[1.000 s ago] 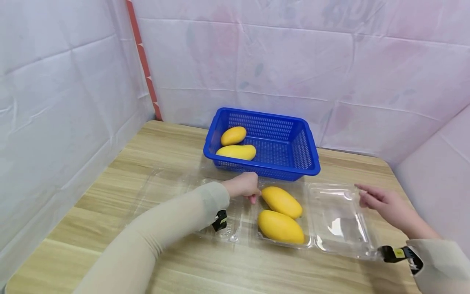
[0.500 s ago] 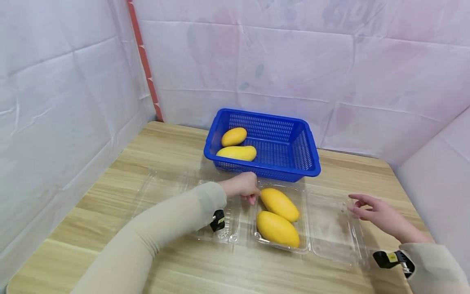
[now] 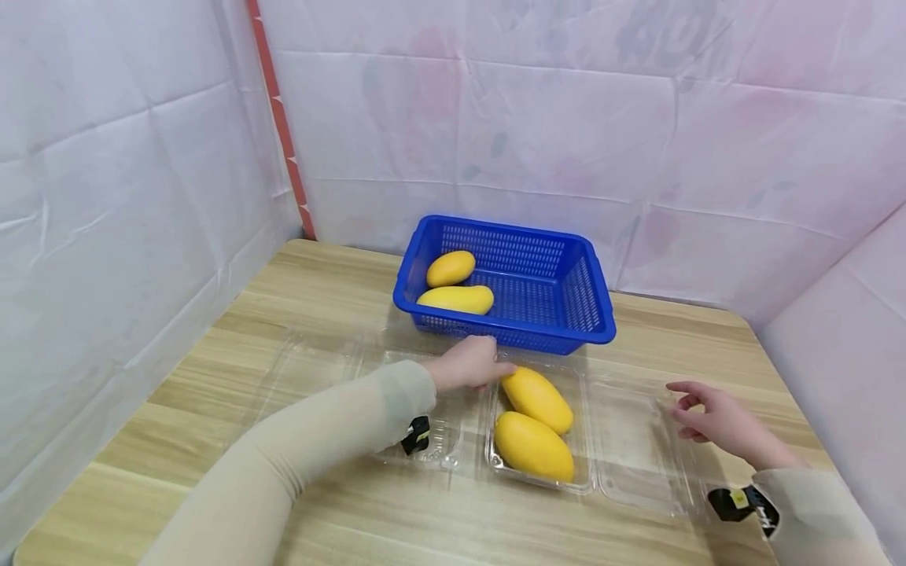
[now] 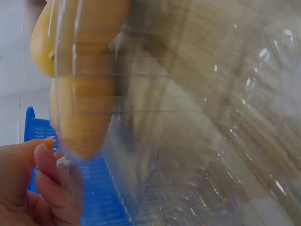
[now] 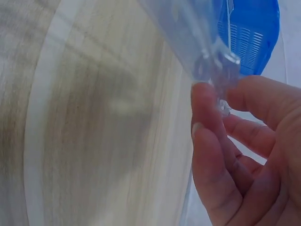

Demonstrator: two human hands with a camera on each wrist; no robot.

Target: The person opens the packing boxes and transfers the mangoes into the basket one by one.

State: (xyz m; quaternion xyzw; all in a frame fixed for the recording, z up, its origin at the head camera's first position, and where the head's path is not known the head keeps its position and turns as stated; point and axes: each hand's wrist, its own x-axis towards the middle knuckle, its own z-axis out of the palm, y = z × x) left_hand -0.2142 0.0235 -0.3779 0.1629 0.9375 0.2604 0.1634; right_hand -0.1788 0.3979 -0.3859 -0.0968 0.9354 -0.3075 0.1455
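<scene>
Two yellow mangoes (image 3: 534, 446) lie side by side in the base of a clear plastic clamshell container (image 3: 541, 481). Its transparent lid (image 3: 637, 456) extends to the right, raised at the outer edge. At the base's back left corner, my left hand (image 3: 467, 363) grips the rim with curled fingers, the thumb near the upper mango (image 3: 537, 399). My right hand (image 3: 718, 420) pinches the lid's far corner between thumb and fingers. The right wrist view shows that corner of the lid (image 5: 216, 66) between the fingertips. In the left wrist view, clear plastic covers much of the scene.
Behind the container stands a blue mesh basket (image 3: 506, 248) with two more mangoes (image 3: 456, 299) at its left side. A second clear clamshell (image 3: 442, 452) lies spread out on the wooden table (image 3: 396, 519), partly under my left forearm. White sheeting (image 3: 552, 134) surrounds the table.
My right hand has moved left and slightly toward me, now pinching the lid corner, which has come up with it. The left hand stays at the rim, its thumb now stretched out.
</scene>
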